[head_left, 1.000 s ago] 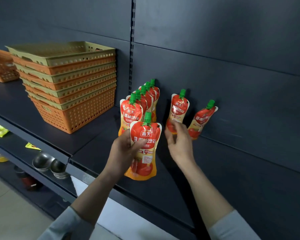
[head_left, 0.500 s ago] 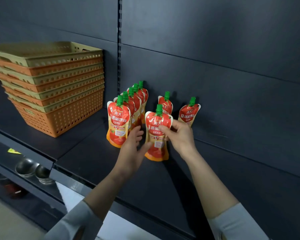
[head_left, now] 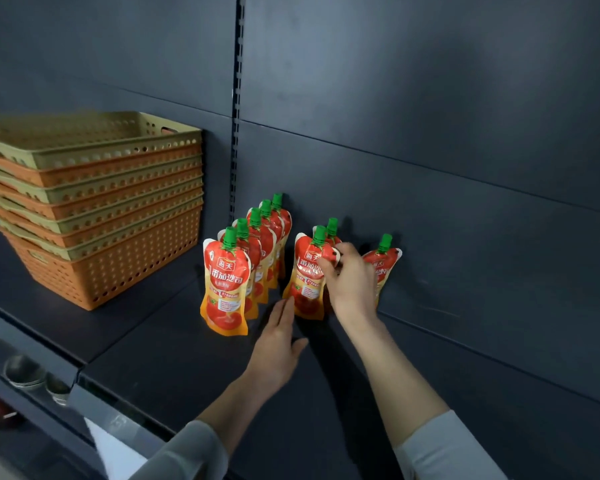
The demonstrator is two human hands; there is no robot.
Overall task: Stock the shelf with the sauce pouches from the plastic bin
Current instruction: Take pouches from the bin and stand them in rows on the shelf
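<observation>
Red green-capped sauce pouches (head_left: 226,285) upright – dark shelf (head_left: 174,362).

Dark shelf (head_left: 174,355), upright sauce pouches (head_left: 226,285), stacked baskets (head_left: 94,206) at left

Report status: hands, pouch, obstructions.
Right hand pinching front pouch upright on shelf. Left hand open, at pouch base. Nothing in the way.

Your colour inventory: sauce pouches (head_left: 226,285), red above, shading to orange-yellow at the base, green caps, white label panels, tomato print. Stacked baskets (head_left: 94,202), alternating orange and olive-tan, perforated with round holes. Shelf (head_left: 174,351) and back panel (head_left: 430,133), matte dark slate. Your sleeves (head_left: 444,448), light grey. Bowls (head_left: 25,372) below, possibly metallic grey.
</observation>
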